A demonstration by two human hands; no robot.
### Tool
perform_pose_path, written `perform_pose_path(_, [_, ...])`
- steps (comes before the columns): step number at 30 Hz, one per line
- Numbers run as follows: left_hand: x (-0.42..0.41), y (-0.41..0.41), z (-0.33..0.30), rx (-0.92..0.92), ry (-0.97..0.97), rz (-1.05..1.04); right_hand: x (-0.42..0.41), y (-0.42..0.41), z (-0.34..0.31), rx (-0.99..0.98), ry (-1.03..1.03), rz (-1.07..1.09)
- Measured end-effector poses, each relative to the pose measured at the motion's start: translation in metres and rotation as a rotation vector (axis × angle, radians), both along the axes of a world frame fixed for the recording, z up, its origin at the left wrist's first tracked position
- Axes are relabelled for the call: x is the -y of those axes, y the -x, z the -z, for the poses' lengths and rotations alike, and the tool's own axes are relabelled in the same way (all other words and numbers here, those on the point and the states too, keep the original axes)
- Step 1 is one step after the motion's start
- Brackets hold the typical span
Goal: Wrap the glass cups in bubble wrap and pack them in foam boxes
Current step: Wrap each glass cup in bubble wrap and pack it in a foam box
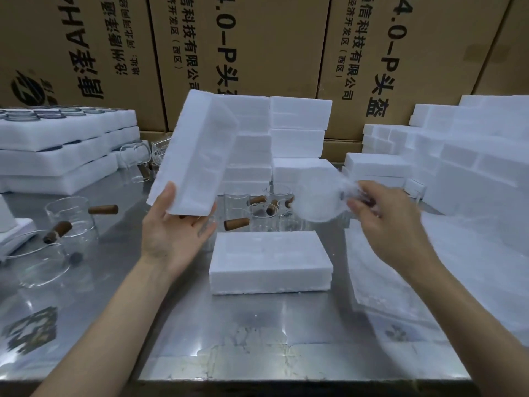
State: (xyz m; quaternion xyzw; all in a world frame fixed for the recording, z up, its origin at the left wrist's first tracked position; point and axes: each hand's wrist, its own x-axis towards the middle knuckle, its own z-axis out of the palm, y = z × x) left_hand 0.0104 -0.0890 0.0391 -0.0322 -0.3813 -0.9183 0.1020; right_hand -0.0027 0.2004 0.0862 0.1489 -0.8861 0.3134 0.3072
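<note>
Head view: only one view is given, and it looks down at a steel table [257,333].
Landmark: a flat foam box [270,260] is seen in the middle of the table, closed or upside down; which one cannot be told.
Left hand [174,233]: it is held palm up, left of the foam box, with the fingers curled under a foam piece [197,156] and the thumb laid on its near face. The piece is lifted off the table and tipped up on end.
Right hand [383,219]: it is held above and right of the foam box. A wrapped cup [322,196] is pinched at its handle end by the fingers. The cup is blurred, so the grip is not seen well.
Bare cups [266,207]: a bunch with brown handles is stood just behind the foam box. More are seen far to its left.
Bubble wrap [429,267]: sheets are piled right of the foam box.
Foam stacks [297,138]: they are piled behind the foam box, in front of brown cartons [257,47].
Step, as a guess: the wrapped cup is about to be put into the lifted foam piece.
How to do it well: the foam piece should be turned with its hollow side up and held still. The cup should be lowered in gently, with the wrap kept tight. It should not be knocked on the bare cups below.
</note>
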Motion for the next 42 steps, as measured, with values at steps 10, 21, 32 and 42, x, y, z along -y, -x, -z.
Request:
perform_pose_path(10, [0.0, -0.005, 0.001, -0.007, -0.024, 0.056, 0.07, -0.012, 0.036, 0.177, -0.141, -0.337])
perform_pose_path(21, [0.001, -0.003, 0.002, -0.046, 0.007, 0.119, 0.076, -0.007, 0.044, 0.18, -0.279, -0.289])
perform_pose_path(32, [0.0, -0.005, -0.003, -0.133, 0.278, 0.077, 0.058, -0.009, 0.041, 0.378, 0.093, -0.329])
perform_pose_path(42, [0.009, -0.017, -0.013, -0.227, 1.027, 0.139, 0.029, -0.018, 0.021, 0.585, 0.793, -0.508])
